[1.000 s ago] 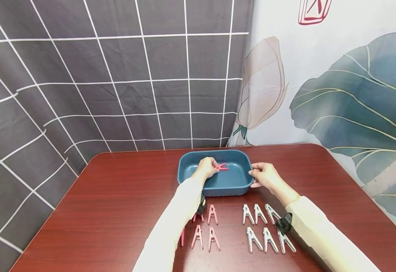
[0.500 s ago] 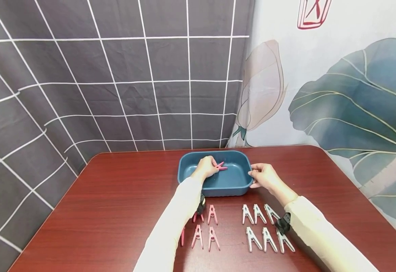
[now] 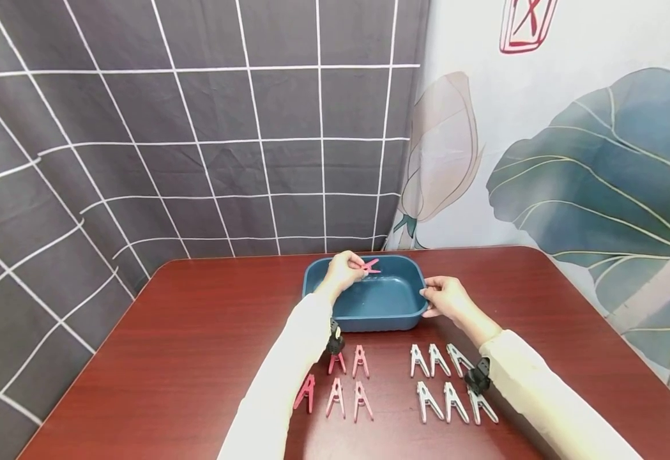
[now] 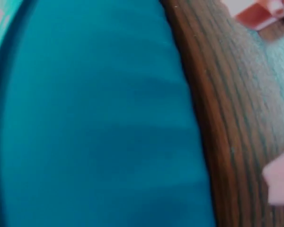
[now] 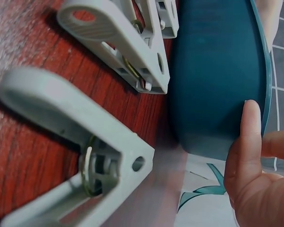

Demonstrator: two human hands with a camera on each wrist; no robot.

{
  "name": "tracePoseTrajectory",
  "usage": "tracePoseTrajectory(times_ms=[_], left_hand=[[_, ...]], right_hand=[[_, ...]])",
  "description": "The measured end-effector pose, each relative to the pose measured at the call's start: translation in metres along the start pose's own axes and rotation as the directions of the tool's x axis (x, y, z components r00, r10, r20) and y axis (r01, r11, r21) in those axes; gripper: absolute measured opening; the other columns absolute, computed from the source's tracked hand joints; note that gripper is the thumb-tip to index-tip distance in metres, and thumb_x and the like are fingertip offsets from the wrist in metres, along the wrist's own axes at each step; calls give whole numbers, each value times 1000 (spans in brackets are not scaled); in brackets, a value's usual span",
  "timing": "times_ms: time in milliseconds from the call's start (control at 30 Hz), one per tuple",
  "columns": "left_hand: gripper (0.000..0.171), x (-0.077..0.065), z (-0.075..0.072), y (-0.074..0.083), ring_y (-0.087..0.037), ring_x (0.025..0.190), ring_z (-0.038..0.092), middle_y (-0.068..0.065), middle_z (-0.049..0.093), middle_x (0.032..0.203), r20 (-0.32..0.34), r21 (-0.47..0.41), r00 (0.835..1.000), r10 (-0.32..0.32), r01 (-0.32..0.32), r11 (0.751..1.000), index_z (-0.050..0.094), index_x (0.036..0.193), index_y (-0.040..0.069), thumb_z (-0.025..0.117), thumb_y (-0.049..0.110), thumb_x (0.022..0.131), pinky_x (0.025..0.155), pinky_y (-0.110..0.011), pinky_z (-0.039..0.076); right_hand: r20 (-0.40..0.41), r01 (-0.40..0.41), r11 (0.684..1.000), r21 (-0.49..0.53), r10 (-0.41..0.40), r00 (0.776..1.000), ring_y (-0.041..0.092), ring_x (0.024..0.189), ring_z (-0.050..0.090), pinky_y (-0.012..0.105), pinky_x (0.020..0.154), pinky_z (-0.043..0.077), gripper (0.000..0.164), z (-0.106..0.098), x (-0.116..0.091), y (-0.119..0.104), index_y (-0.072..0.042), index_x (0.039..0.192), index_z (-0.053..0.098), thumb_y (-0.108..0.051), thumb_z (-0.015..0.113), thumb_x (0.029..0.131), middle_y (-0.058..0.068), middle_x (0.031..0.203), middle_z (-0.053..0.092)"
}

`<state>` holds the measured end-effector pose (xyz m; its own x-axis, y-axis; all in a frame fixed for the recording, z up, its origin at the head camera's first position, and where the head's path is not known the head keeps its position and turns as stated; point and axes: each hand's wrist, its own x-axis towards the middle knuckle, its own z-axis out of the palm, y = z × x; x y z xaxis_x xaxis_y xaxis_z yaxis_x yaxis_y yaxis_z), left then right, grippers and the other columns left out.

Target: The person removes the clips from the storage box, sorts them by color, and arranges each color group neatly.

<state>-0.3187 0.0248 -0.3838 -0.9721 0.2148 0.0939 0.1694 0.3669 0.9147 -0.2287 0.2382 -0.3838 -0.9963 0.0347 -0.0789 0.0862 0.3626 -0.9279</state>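
Note:
Over the inside of a blue plastic basin [image 3: 377,324], towards its far wall, my left hand [image 3: 342,271] pinches a pink clothespin [image 3: 371,266]. Whether the clothespin touches the basin cannot be told. At the basin's right end, my right hand [image 3: 447,296] grips the rim between thumb and fingers; the right wrist view shows a finger [image 5: 250,127] lying along the outer wall. The left wrist view takes in the basin's outer side [image 4: 99,113], but the left hand is out of that picture.
Pink clothespins [image 3: 336,397] lie in rows on the reddish-brown table [image 3: 214,332], partly under the left sleeve. Pale grey clothespins [image 3: 452,404] lie in two rows by the right forearm. A grey gridded cloth [image 3: 289,166] hangs behind the table.
My left hand has lifted and moved towards the basin's far wall, carrying the pink clothespin. More of the pink clothespins by the left sleeve show. My right hand stays on the rim.

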Motion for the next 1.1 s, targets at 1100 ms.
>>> tracePoseTrajectory(times_ms=[1100], left_hand=[[29,-26,-78,12,-6,77,65,5,65,76,44,-472,999,1,20,881,47,114,-11,58,-9,87,97,-46,46]], right_hand=[[16,-1,1000,18,0,1000,6,52,55,26,54,56,39,0,-1,-3,24,125,41,3,47,93,18,79,60]])
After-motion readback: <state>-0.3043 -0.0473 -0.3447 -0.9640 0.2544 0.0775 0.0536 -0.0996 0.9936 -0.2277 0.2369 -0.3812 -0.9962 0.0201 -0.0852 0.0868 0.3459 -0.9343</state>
